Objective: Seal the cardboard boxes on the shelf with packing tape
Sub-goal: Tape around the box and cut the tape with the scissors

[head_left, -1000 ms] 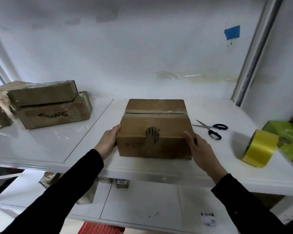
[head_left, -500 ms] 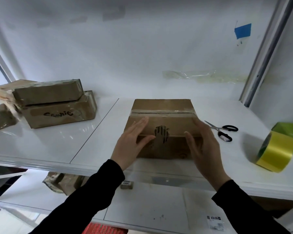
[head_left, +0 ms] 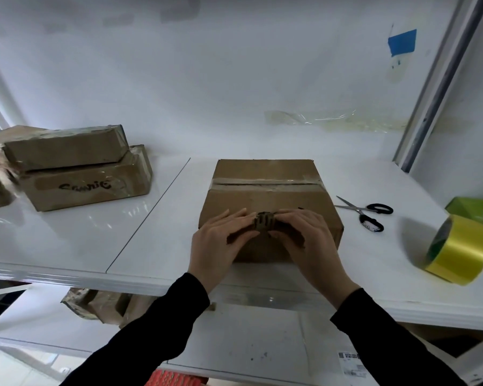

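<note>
I see the left hand (head_left: 221, 240) and right hand (head_left: 307, 238), fingers extended, pressing the front top edge of the brown cardboard box (head_left: 265, 174) on the white shelf (head_left: 95, 240). The yellow tape roll (head_left: 463, 249) lies right of the box.

A white wall (head_left: 234, 79) is in front of me, with a small blue patch (head_left: 402, 41) high up. A grey metal post (head_left: 441, 87) stands on my right. The white shelf (head_left: 67, 240) shines, with a lower shelf (head_left: 262, 338) under it
</note>
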Tool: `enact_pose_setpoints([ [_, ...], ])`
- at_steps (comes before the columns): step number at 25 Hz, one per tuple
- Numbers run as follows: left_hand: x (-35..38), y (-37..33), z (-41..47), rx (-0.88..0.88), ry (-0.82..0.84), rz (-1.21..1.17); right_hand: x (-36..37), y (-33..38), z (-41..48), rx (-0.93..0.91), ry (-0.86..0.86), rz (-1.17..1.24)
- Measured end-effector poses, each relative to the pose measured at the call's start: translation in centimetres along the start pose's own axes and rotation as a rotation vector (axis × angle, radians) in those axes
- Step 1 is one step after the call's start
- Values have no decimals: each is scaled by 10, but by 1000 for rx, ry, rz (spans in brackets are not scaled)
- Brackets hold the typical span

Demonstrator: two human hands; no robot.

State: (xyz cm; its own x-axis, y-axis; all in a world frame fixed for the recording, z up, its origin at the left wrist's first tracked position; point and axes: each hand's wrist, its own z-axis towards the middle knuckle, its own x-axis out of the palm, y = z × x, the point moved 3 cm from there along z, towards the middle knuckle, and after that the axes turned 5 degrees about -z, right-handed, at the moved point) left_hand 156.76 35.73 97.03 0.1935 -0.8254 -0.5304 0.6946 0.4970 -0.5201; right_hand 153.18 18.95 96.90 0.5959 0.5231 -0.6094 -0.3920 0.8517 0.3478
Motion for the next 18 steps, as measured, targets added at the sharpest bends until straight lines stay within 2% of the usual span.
enact_pose_setpoints([
  [4, 4, -8, -5, 157, -76, -6, -4, -8, -1, 54, 15, 144],
  [7, 5, -17, -1, 135, -114, 56, -7, -16, 4, 171, -5, 150],
  [11, 14, -40, 5, 95, -127, 166, -13, -23, 13, 204, 37, 251],
  [16, 44, -65, 11, 39, -28, 254, -32, -54, 30, 321, 302, 536],
  [18, 44, -67, 20, 3, 9, 171, -39, -66, 39, 332, 436, 587],
])
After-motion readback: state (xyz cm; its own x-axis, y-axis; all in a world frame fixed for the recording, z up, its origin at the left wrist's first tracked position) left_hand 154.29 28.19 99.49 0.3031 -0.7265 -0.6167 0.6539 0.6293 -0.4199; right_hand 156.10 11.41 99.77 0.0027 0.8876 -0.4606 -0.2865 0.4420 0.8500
